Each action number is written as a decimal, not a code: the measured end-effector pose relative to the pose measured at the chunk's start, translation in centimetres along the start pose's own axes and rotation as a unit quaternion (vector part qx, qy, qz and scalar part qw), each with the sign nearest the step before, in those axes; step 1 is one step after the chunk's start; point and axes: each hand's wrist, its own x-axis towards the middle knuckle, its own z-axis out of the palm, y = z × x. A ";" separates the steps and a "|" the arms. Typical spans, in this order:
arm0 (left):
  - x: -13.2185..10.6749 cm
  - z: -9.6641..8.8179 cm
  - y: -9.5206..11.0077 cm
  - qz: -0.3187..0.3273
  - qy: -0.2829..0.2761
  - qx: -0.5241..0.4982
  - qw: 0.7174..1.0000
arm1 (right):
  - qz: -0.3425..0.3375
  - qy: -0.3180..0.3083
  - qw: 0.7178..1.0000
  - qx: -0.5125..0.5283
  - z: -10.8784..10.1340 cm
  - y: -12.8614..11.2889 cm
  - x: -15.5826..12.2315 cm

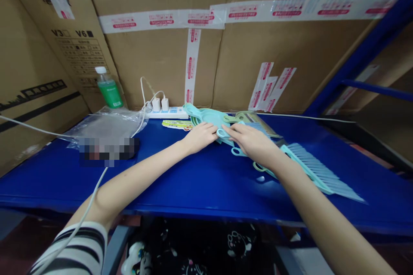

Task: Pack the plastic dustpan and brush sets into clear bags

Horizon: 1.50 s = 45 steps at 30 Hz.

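Note:
My left hand [200, 138] rests at the front edge of a light teal dustpan [214, 117], fingers curled over it and thumb hidden. Greenish rims under that dustpan suggest others stacked below. My right hand [253, 142] is closed around a teal handle with a ring end [222, 133], apparently a hand brush's; pale blue bristles show behind the hand. Just right of it lies another teal brush [309, 169] with its bristles toward the right. Two more ring-ended handles, one teal [237, 151] and one pale green [259, 166], poke out beneath my right hand and forearm.
Behind the dustpan, a white power strip [169, 113] holds plugged-in chargers with cables. A green-liquid bottle [109, 90] and clear plastic bag [106, 126] are at the left. Taped cardboard [155, 60] walls the back of the blue table [193, 184]. A cable crosses my left arm.

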 end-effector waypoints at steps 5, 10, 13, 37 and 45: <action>1.0 0.4 -0.2 -0.016 0.006 -0.007 1.000 | 0.012 0.010 1.000 0.000 -0.5 -0.1 0.4; 0.7 -0.6 -0.5 -0.019 0.013 -0.012 1.000 | 0.020 0.029 0.999 0.009 -0.5 0.1 0.2; -1.5 -1.8 -0.1 -0.005 0.028 0.017 0.999 | 0.013 0.046 0.999 0.005 -0.8 -0.3 0.3; -10.3 -4.9 5.1 0.115 0.134 -0.159 0.972 | -0.086 -0.068 0.983 0.146 1.1 -10.6 7.1; -11.0 -6.3 2.8 0.060 0.117 -0.200 0.971 | -0.049 -0.115 0.963 0.237 0.9 -11.1 6.6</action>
